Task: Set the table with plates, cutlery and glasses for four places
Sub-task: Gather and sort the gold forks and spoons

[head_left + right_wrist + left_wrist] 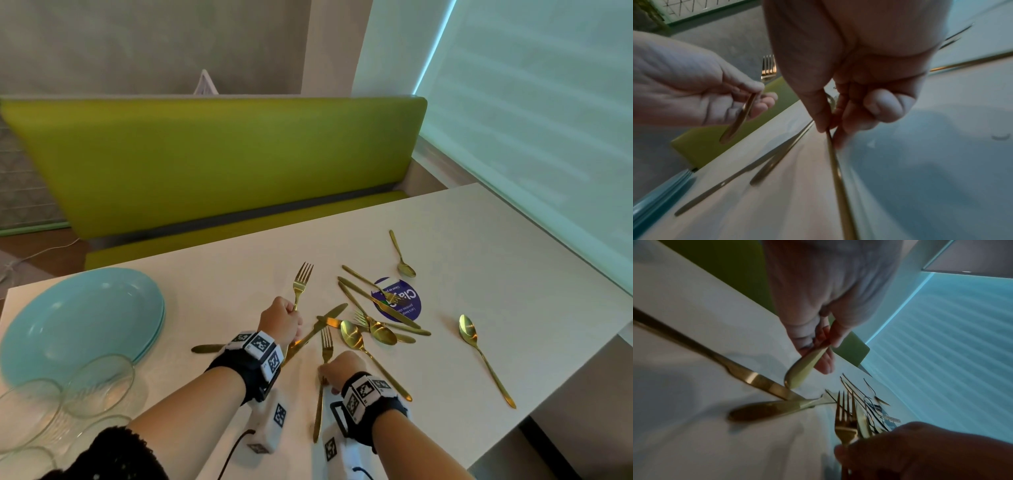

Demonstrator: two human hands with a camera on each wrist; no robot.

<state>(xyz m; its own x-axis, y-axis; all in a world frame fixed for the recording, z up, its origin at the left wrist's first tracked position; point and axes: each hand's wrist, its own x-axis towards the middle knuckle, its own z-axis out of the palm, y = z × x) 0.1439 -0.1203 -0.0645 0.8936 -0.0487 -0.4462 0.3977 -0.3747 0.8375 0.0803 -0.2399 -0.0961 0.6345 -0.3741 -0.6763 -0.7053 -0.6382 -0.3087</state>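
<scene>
Glasses (61,404) sit nearest you at the bottom left, clear and clustered, touching the stack of teal plates (78,322) just beyond them. Neither is laid out yet, so you're early in the job, sorting cutlery first.

Step in hand, as I read it: pulling forks out of the gold pile. Do it well — lift each fork straight up by the handle so the tines don't drag the crossed knives (318,329) lying between your hands. Pair one fork with one knife and one spoon per place before you move off.

Your right hand (342,370) is curled on the handle of a fork (326,346), thumb and fingers pinching it near the middle; the handle runs back under your wrist. The right wrist view confirms the pinch.

Your left hand (279,322) is clenched around the handle of a second fork (301,281), tines pointing away toward the bench, handle end poking out below the fingers.

Further out, the rest of the cutlery lies tangled over a round blue sticker (397,298) on the white table (479,240) — one spoon (479,353) well apart on the right, a small spoon (402,257) at the far side. Beyond the table is the green bench (212,161).
</scene>
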